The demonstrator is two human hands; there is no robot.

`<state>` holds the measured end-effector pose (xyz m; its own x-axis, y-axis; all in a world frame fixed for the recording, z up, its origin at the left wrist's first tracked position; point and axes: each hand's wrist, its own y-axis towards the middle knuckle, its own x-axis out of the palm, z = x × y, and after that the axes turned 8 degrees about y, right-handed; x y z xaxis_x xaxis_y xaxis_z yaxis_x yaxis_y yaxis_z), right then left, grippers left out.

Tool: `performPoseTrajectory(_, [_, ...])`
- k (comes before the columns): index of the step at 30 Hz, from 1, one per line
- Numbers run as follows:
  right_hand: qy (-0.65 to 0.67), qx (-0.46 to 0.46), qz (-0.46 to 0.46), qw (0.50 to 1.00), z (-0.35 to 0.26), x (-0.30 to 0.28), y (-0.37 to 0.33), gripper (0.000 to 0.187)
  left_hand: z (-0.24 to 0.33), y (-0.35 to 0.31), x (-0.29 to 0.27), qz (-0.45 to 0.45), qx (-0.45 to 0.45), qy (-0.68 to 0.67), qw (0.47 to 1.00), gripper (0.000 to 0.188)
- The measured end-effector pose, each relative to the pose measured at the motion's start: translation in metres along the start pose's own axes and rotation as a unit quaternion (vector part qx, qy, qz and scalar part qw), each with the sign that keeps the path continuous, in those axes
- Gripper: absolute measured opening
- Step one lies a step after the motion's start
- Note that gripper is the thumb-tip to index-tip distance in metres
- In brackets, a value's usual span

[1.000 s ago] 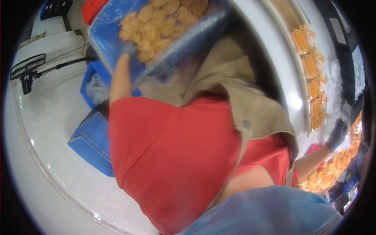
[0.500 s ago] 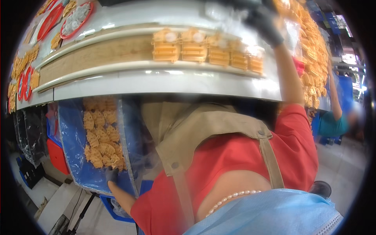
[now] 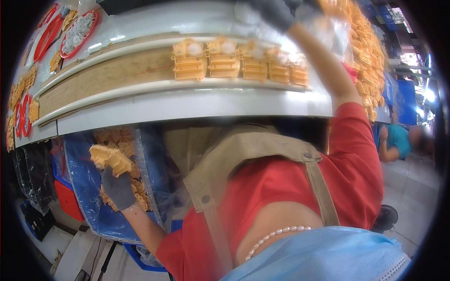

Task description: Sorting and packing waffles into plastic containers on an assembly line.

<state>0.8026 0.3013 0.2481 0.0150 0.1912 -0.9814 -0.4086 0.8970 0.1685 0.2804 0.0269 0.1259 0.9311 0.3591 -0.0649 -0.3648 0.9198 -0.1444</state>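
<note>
My left hand (image 3: 118, 188), in a dark grey glove, grips a yellow-orange moulded plastic part (image 3: 111, 158) above a blue bin (image 3: 84, 206) lined with clear plastic. More parts of the same kind (image 3: 140, 189) lie in that bin below it. Across the table reaches my right hand (image 3: 274, 14), also gloved, at the top edge of the view; motion blurs its fingers and the edge cuts them off. Several yellow-orange parts (image 3: 225, 63) stand in a row between two white rails (image 3: 126, 98), nearer to me than the right hand.
A large heap of yellow-orange parts (image 3: 368, 56) lies at the table's right. Red trays, one with whitish pieces (image 3: 77, 35), sit at the far left. Beside the blue bin is a red bin (image 3: 69, 201). A co-worker in a teal sleeve (image 3: 398, 140) is at the right.
My left hand has come up from the blue bin, and a yellow-orange part now shows in its grip. My right hand has swung left along the far side of the table.
</note>
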Motion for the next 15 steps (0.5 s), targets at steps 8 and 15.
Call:
performPoseTrajectory(8, [0.017, -0.008, 0.026, 0.999, 0.003, 0.020, -0.009, 0.009, 0.073, -0.018, 0.129, -0.224, -0.158, -0.278, 0.921, 0.051])
performPoseTrajectory(15, [0.458, 0.215, 0.078, 0.859, 0.013, 0.030, -0.017, 0.014, 0.094, -0.031, 0.182, -0.260, -0.168, -0.270, 0.912, 0.057])
